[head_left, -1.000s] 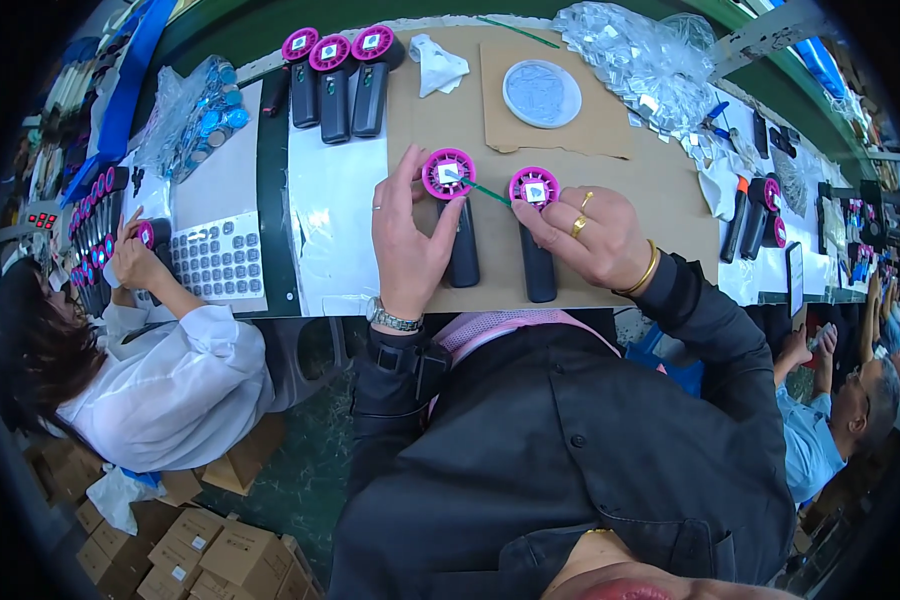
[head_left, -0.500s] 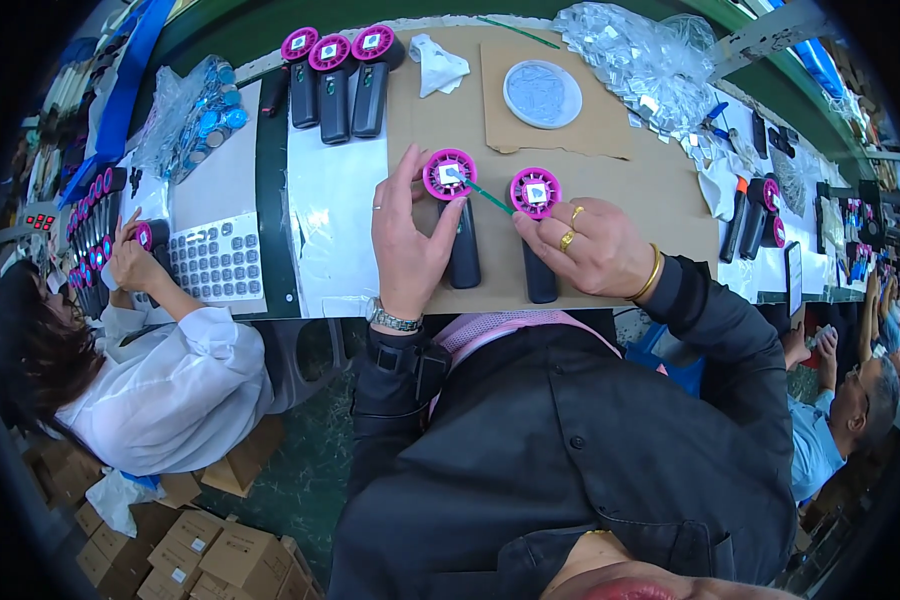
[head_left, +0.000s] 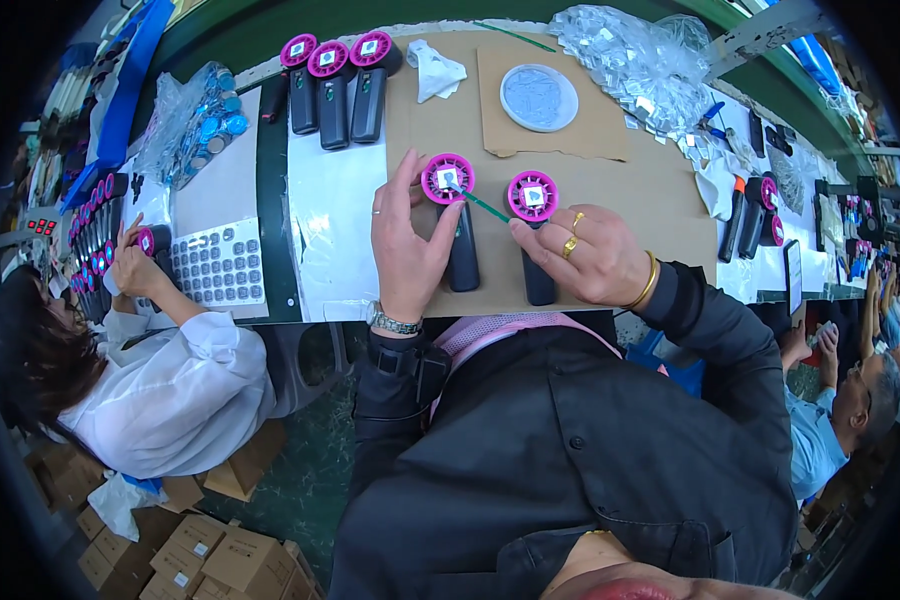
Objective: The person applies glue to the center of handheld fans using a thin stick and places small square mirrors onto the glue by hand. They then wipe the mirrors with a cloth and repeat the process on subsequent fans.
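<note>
My left hand [head_left: 410,235] is closed around the pink-rimmed head of a handheld fan [head_left: 462,255], thumb and fingers on either side of it. The fan lies on brown cardboard, dark handle toward me. A white square with a grey smear sits at the middle of its head. Between thumb and finger, my right hand [head_left: 590,250] pinches a thin green stick [head_left: 487,207], whose far tip touches that smear. Just below the right hand's fingers lies a second fan [head_left: 533,197], also with a grey-smeared white square; my fingers partly cover its handle.
Several similar fans [head_left: 335,105] lie at the back left, by a crumpled white cloth [head_left: 435,72]. A round white lid of grey paste [head_left: 539,98] rests on cardboard. Clear bags of small pieces [head_left: 625,60] are heaped behind. On the left, a co-worker's hands [head_left: 135,265] handle another fan.
The green stick's tip has shifted slightly on the left fan's white square, and the right-hand fingers have moved a little with it. My left hand holds the same place.
</note>
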A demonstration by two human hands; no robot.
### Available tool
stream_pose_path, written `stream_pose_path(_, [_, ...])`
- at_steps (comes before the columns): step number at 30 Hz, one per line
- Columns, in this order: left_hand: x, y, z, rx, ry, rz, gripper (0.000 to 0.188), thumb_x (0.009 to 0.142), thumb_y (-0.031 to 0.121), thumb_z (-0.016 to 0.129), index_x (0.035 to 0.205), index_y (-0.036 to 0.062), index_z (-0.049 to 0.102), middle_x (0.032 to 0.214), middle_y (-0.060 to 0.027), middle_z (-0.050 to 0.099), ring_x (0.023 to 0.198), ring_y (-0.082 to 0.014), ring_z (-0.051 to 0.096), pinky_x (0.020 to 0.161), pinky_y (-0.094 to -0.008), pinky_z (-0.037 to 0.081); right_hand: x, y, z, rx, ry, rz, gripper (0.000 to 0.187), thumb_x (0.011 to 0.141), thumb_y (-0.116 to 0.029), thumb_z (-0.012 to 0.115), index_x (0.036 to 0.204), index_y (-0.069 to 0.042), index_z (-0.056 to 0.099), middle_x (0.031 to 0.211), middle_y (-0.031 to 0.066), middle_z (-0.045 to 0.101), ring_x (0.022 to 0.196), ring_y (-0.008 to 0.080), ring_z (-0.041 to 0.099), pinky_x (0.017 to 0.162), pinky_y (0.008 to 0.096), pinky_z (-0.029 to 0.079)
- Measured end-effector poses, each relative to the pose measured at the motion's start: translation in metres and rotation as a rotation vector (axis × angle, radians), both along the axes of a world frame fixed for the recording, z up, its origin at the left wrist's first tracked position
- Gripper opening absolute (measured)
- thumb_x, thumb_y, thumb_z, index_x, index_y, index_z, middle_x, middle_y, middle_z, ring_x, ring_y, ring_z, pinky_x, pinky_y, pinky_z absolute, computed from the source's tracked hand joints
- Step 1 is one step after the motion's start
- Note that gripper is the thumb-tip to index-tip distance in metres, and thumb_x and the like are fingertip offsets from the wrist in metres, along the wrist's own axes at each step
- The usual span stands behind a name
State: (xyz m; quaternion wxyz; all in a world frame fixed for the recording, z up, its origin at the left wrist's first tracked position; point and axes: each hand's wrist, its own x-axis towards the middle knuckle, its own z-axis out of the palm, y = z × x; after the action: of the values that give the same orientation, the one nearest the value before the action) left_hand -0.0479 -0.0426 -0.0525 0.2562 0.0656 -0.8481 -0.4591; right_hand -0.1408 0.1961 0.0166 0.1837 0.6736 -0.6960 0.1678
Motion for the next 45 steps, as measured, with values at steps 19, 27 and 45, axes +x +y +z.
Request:
stream_pose_path(19, [-0.004, 0.000, -0.003, -0.027, 0.012, -0.014, 0.081, 0.088, 0.009, 0.089, 0.159, 0.0009, 0.051, 0.140, -0.0188, 0.069, 0.127, -0.0332, 0.066, 0.107, -0.0425, 0.053, -0.078, 0.037, -0.032, -0.258, -0.177, -0.537, 0.027, 0.090, -0.001, 0.083, 0.116, -0.005, 0.080, 0.089, 0.0106, 0.069, 0.068, 0.0251, 0.064, 0.062, 0.0357, 0.051])
stream_pose_path(27, [0.002, 0.003, -0.003, 0.142, 0.008, -0.047, 0.094, 0.087, 0.006, 0.091, 0.164, -0.0023, 0.039, 0.143, -0.0233, 0.067, 0.126, -0.0318, 0.070, 0.108, -0.0425, 0.055, -0.028, 0.018, -0.007, -0.266, -0.301, -0.541, 0.040, 0.095, -0.007, 0.081, 0.135, -0.004, 0.075, 0.116, 0.0135, 0.074, 0.102, 0.0258, 0.072, 0.083, 0.0329, 0.057])
stream_pose_path(45, [0.040, 0.026, 0.022, -0.080, 0.344, -0.236, 0.101, 0.084, -0.002, 0.092, 0.164, -0.0012, 0.030, 0.143, -0.0288, 0.066, 0.130, -0.0423, 0.069, 0.100, -0.0459, 0.065, 0.037, -0.030, 0.004, -0.332, -1.644, -0.292, 0.076, 0.094, -0.004, 0.081, 0.160, -0.006, 0.043, 0.137, 0.0138, 0.066, 0.116, 0.0144, 0.066, 0.094, 0.0256, 0.055])
